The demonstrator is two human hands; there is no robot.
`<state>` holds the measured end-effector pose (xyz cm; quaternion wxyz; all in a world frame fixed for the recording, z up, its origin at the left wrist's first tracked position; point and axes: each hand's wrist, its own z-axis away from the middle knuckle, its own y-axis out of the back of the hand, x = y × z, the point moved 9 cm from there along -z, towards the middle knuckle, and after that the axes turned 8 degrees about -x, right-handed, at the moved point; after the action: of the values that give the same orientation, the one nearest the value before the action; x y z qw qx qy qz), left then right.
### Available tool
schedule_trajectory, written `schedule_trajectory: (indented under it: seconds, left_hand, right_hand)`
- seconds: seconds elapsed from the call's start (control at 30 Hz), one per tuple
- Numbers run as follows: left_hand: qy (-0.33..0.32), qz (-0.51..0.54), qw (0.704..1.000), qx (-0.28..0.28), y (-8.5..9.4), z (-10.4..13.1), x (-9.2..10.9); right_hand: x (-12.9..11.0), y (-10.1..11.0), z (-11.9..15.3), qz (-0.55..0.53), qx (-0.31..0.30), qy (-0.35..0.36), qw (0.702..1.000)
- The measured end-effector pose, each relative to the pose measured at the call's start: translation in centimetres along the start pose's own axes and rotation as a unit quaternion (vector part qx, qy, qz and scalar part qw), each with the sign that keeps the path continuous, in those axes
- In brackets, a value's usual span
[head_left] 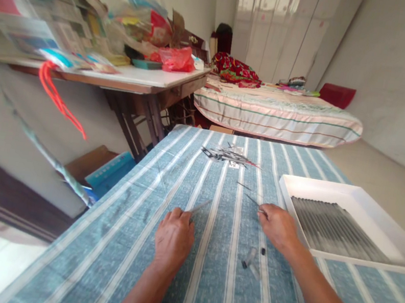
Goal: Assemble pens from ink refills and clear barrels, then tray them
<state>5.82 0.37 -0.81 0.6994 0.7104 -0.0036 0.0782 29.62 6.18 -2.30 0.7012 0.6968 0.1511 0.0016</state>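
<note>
My left hand point(173, 237) rests on the blue striped tablecloth point(124, 247) and pinches a thin clear pen tube point(200, 206) that points up and to the right. My right hand point(278, 227) lies to the right and holds a thin dark refill point(252, 199) by its near end. A second thin refill point(244, 186) lies just beyond it. Small pen parts, a clear cap and a dark tip point(252, 259), lie on the cloth between my forearms. A pile of dark pen parts point(228, 155) sits further back on the table.
A white tray point(368, 196) holding a row of several dark pens stands at the right. A cluttered wooden side table point(129, 77) is at the left, with a red cord hanging. A bed point(276, 113) and white wardrobe point(281, 27) lie beyond.
</note>
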Motion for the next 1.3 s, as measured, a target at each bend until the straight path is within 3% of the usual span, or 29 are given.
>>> schedule_trajectory:
  seconds: [0.23,0.53,0.67,0.87,1.3]
  left_hand:
    - [0.01,-0.03,0.998,-0.061,-0.6,-0.3,-0.1]
    - [-0.012,-0.022,0.998,-0.064,-1.1,0.0,0.5]
    - [-0.019,0.093,0.994,-0.06,-1.2,0.2,0.7]
    - [-0.071,0.252,0.963,-0.06,-1.3,0.6,1.8]
    - [-0.129,0.255,0.957,-0.05,-0.9,1.3,3.0]
  right_hand:
    - [0.5,-1.3,-1.7,0.11,-0.07,-0.066,0.989]
    - [0.8,-2.6,-1.9,0.106,-0.144,-0.021,0.984]
    - [-0.9,-1.8,-1.6,0.067,-0.105,0.039,0.991]
    - [-4.2,-0.1,-0.7,0.026,-0.05,0.123,0.991]
    - [-5.8,-0.3,0.0,0.101,-0.043,0.158,0.981]
